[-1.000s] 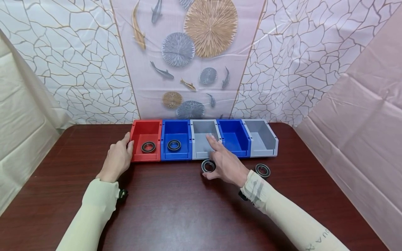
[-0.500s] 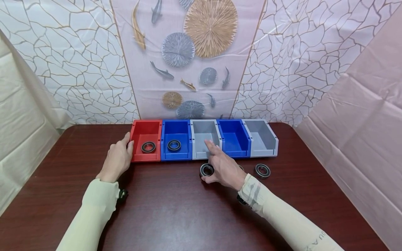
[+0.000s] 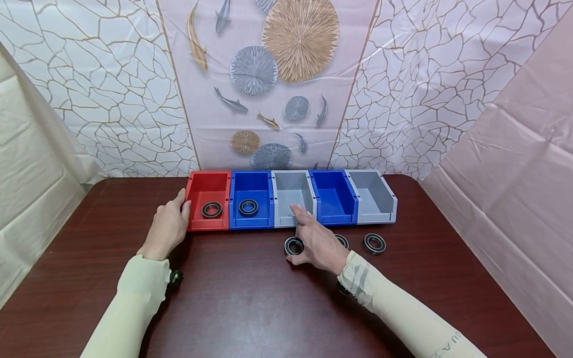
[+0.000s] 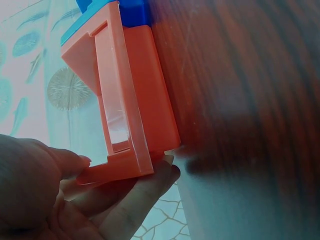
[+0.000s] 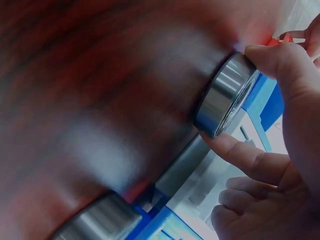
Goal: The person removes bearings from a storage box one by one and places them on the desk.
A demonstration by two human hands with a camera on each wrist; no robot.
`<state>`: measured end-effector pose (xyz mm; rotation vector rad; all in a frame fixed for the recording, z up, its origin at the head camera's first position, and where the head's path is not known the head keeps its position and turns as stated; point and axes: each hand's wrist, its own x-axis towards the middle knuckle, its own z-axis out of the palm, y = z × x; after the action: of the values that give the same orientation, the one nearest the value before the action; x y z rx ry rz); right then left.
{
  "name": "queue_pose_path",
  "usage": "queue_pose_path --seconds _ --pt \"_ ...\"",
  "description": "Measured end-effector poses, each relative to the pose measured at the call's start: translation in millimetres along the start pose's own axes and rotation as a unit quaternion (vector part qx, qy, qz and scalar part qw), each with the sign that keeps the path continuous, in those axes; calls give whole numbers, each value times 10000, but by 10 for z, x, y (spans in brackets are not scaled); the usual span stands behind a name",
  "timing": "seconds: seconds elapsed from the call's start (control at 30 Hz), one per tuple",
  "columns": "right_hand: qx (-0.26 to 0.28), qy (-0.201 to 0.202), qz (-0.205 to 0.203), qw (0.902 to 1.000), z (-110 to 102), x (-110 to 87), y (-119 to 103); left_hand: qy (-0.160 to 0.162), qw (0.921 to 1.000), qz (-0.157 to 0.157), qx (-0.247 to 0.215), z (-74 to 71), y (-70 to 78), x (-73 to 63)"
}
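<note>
My right hand (image 3: 320,244) pinches a ball bearing (image 3: 293,246) between thumb and finger, just in front of the middle grey bin (image 3: 284,220). In the right wrist view the bearing's shiny outer ring (image 5: 226,95) shows, with the thumb at one side and a finger at the other. My left hand (image 3: 166,223) holds the left side wall of the red bin (image 3: 209,223); in the left wrist view the thumb lies over the red rim (image 4: 131,167), with fingers on the outside. One bearing (image 3: 212,210) lies in the red bin, another bearing (image 3: 248,207) in the blue bin (image 3: 251,222) beside it.
A partly hidden bearing (image 3: 342,240) lies behind the right hand, and a further bearing (image 3: 374,243) to its right. A second blue bin (image 3: 334,219) and a grey bin (image 3: 376,218) continue the row on the brown table (image 3: 250,298). Patterned cloth hangs behind.
My right hand has drawn slightly toward me and left with the bearing, away from the grey bin. The bearing behind that hand now shows more. My left hand has stayed put.
</note>
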<state>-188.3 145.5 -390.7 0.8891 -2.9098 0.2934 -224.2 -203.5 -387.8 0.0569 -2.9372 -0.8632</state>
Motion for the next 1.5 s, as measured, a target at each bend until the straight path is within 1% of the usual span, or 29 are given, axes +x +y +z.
queue_pose_path --seconds 0.2,0.43,0.77,1.5 --pt "56 92 -39 9999 17 -6 -5 -3 10000 -4 -13 2 1 -1" --pt "112 41 47 9999 22 -17 -10 2 10000 0 -19 4 -2 -1" --pt "127 67 -15 9999 25 -29 -21 8 10000 19 -14 -5 -8 -8" --pt "458 -89 305 9984 -42 0 -28 27 10000 25 -45 -4 -1 -11"
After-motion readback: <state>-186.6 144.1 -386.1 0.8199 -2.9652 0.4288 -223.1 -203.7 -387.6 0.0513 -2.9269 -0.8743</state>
